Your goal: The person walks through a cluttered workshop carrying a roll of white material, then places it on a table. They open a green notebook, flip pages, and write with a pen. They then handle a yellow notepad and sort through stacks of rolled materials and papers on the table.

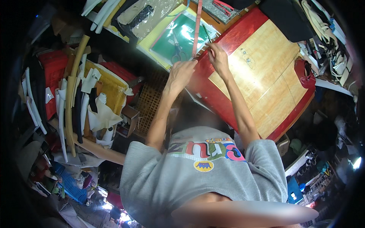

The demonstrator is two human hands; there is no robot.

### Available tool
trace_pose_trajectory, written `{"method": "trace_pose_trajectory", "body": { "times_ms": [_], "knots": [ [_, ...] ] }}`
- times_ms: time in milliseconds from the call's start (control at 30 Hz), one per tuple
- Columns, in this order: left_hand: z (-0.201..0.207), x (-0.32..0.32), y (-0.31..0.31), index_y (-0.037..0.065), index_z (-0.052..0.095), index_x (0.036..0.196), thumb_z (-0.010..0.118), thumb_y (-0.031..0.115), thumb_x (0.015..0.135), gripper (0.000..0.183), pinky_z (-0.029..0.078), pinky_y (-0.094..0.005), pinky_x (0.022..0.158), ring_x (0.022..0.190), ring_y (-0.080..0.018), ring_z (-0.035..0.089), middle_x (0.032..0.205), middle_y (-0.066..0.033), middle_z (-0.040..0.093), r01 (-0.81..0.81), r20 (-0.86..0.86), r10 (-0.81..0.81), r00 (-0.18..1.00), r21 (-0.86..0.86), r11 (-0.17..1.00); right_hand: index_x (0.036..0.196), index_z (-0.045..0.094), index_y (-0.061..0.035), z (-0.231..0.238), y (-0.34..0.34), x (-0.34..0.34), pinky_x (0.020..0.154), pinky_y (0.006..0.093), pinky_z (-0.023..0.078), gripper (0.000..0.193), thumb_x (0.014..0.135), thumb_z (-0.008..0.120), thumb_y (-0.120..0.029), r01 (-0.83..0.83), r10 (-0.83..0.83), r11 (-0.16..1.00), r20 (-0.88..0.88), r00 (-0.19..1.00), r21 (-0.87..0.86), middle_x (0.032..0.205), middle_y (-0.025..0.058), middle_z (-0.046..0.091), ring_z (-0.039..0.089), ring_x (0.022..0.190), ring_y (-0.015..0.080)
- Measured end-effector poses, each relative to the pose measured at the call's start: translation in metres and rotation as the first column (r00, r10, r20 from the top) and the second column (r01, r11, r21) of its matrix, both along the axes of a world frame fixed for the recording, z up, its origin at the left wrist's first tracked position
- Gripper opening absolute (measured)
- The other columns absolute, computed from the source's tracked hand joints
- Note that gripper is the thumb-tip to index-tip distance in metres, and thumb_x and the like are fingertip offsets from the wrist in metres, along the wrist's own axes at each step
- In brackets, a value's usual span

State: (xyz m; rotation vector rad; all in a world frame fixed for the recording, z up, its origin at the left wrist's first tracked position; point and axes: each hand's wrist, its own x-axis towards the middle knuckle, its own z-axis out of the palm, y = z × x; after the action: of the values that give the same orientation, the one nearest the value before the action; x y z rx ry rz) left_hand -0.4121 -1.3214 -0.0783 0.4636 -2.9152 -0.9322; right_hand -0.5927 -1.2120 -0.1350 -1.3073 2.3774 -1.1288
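My left hand (180, 76) is at the near edge of a green plastic-covered sheet (165, 43), its fingers closed at the lower end of a long pinkish-red strip (197, 32) that looks like a tape measure. The strip runs straight away from me toward the far edge. Just beyond the left knuckles lie scissors (177, 51) with blue-grey handles, blades pointing away. My right hand (218, 59) hovers over the red border of the table, fingers curled round a slim green pen (207, 33). The pen's far end tilts up and left, beside the strip.
A red-bordered table with a pale wooden top (262, 72) fills the right. A red roll-like item (305, 73) sits at its right edge. Red-handled pliers (223, 5) lie at the far side. Leftward stand rolled materials (70, 95), a yellow crate (112, 85) and a brown lattice basket (152, 98).
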Motion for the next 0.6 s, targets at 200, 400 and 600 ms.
{"method": "trace_pose_trajectory", "body": {
  "times_ms": [200, 400, 600],
  "knots": [
    [-0.059, 0.008, -0.061, -0.002, 0.06, 0.121, 0.055, 0.005, 0.092, 0.03, 0.047, -0.0425, 0.097, 0.114, -0.0372, 0.058, 0.125, -0.0207, 0.06, -0.261, 0.07, 0.256, 0.964, 0.07, 0.963, 0.121, 0.06, -0.0088, -0.052, -0.045, -0.018, 0.091, 0.0453, 0.051, 0.038, 0.083, 0.059, -0.004, 0.02, -0.033, 0.98, 0.063, 0.997, 0.198, 0.126, 0.0212, 0.056, 0.058, 0.11, 0.0406],
    [-0.127, -0.015, -0.142, 0.002, 0.054, 0.132, 0.061, 0.015, 0.091, 0.043, 0.044, -0.0457, 0.099, 0.119, -0.0372, 0.053, 0.13, -0.0188, 0.055, -0.44, 0.192, 0.475, 0.859, -0.2, 0.876, 0.123, 0.06, -0.0063, -0.089, -0.06, -0.029, 0.097, 0.0464, 0.048, 0.044, 0.08, 0.058, 0.002, 0.146, -0.111, 0.97, -0.183, 0.977, 0.192, 0.133, 0.0248, 0.052, 0.056, 0.114, 0.0434],
    [-0.152, -0.015, -0.167, 0.004, 0.062, 0.122, 0.079, 0.024, 0.076, 0.053, 0.047, -0.0444, 0.09, 0.106, -0.0347, 0.06, 0.112, -0.0181, 0.062, -0.525, 0.239, 0.549, 0.801, -0.161, 0.836, 0.123, 0.058, -0.0041, -0.123, -0.086, -0.093, 0.092, 0.0474, 0.048, 0.039, 0.083, 0.054, -0.003, 0.191, -0.132, 0.968, -0.317, 0.939, 0.161, 0.123, 0.0238, 0.057, 0.06, 0.106, 0.0402]
  ]
}}
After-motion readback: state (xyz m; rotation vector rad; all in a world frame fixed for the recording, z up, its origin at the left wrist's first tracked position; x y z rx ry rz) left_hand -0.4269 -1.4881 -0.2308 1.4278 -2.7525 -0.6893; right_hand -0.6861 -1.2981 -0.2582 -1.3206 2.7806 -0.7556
